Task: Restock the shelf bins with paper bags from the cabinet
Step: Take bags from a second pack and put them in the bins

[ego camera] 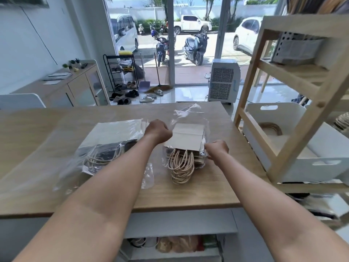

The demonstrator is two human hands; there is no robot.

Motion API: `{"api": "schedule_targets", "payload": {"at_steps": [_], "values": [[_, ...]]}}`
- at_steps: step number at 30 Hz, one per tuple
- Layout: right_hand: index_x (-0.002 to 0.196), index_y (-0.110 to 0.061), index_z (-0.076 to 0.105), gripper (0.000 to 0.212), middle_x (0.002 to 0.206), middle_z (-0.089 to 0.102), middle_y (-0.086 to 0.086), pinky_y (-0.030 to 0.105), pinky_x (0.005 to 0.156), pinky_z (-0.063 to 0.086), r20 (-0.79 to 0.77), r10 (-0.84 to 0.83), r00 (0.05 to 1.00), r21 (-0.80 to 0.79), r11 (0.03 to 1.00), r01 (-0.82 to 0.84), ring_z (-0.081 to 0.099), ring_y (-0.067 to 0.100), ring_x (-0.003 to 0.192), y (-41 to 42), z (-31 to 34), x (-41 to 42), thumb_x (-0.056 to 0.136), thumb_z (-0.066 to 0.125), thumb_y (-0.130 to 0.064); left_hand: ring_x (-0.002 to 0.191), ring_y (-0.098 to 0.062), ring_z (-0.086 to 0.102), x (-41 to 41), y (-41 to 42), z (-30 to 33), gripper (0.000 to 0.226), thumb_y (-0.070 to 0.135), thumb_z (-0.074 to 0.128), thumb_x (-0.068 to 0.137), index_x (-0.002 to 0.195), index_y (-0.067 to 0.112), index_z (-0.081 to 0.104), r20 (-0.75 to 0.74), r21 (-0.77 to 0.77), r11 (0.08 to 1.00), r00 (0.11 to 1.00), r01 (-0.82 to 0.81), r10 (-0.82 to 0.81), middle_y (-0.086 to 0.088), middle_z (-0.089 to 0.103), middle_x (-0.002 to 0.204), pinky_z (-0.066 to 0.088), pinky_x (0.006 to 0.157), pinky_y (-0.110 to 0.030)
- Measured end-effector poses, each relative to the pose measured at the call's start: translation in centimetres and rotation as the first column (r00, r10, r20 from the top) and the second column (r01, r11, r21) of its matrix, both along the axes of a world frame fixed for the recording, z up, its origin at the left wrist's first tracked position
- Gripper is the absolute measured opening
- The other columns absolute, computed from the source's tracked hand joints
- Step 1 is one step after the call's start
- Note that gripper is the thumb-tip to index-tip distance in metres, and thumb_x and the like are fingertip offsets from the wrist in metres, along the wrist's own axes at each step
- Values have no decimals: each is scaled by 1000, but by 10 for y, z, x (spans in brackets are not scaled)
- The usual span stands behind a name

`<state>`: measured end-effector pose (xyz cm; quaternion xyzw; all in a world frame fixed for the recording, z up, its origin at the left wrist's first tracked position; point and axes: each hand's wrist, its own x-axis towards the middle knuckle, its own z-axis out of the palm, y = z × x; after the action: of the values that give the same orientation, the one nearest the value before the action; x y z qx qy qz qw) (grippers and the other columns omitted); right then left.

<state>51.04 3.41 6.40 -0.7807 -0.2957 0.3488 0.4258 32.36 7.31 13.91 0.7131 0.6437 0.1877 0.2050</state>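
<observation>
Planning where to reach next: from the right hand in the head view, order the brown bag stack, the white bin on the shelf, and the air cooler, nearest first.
From the right hand:
1. Brown bag stack, touching it, just left.
2. White bin, to the right on the lower shelf.
3. Air cooler, on the floor beyond the table.

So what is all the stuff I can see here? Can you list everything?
brown bag stack: one, tan with rope handles, in clear wrap, table middle
dark bag pack: one, black and white in clear wrap, table left
table: one, light wood, front
wooden shelf: one, pale wood, right
white bin: one, lower shelf
grey bin: one, upper shelf
air cooler: one, white, by window
sideboard: one, wood, left wall
shoe rack: one, black, by window
left hand: one, gripping the wrap at the stack's left
right hand: one, pinching the wrap at the stack's right
</observation>
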Motion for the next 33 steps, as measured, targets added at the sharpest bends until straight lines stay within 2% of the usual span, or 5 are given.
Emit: {"api": "schedule_targets", "payload": {"at_steps": [9, 16, 21, 25, 33], "values": [[105, -3, 62, 26, 101, 60, 12, 30, 79, 46, 203, -15, 979, 58, 998, 3, 56, 30, 92, -23, 23, -12, 84, 52, -15, 100, -27, 65, -21, -14, 20, 35, 37, 71, 82, 99, 6, 74, -83, -177, 970, 979, 168, -185, -11, 72, 106, 46, 74, -28], [93, 1, 62, 18, 100, 59, 23, 40, 83, 44, 691, 11, 722, 322, 891, -321, 55, 39, 97, -37, 38, -78, 81, 56, -10, 138, -28, 39, -104, -38, 58, 103, 49, 84, 64, 148, 18, 34, -364, -288, 954, 911, 86, -192, -5, 36, 154, 33, 115, -41], [88, 2, 63, 14, 91, 61, 21, 38, 73, 49, 851, 292, 436, 112, 711, -695, 60, 38, 88, -53, 26, -126, 82, 58, -10, 150, -31, 7, -157, -64, 60, 155, 62, 88, 25, 151, 45, -1, -560, -396, 918, 797, -16, -228, -1, -2, 164, 18, 120, -51], [118, -3, 61, 33, 119, 57, 17, 37, 91, 49, 749, 587, 307, -196, 639, -744, 58, 35, 109, -59, 12, -153, 91, 46, -14, 150, -30, -8, -176, -88, 47, 131, 46, 88, 53, 152, 44, 2, -672, -220, 976, 724, 6, -156, -7, -12, 162, 8, 121, -49], [132, 1, 49, 42, 139, 48, 21, 31, 105, 38, 570, 791, 220, -520, 555, -649, 46, 32, 129, -59, -1, -167, 92, 37, -6, 136, -26, 41, -195, -97, 47, 48, 45, 50, 96, 141, 32, 48, -377, -123, 991, 921, 54, -97, -4, 43, 150, 33, 111, -38]]}}
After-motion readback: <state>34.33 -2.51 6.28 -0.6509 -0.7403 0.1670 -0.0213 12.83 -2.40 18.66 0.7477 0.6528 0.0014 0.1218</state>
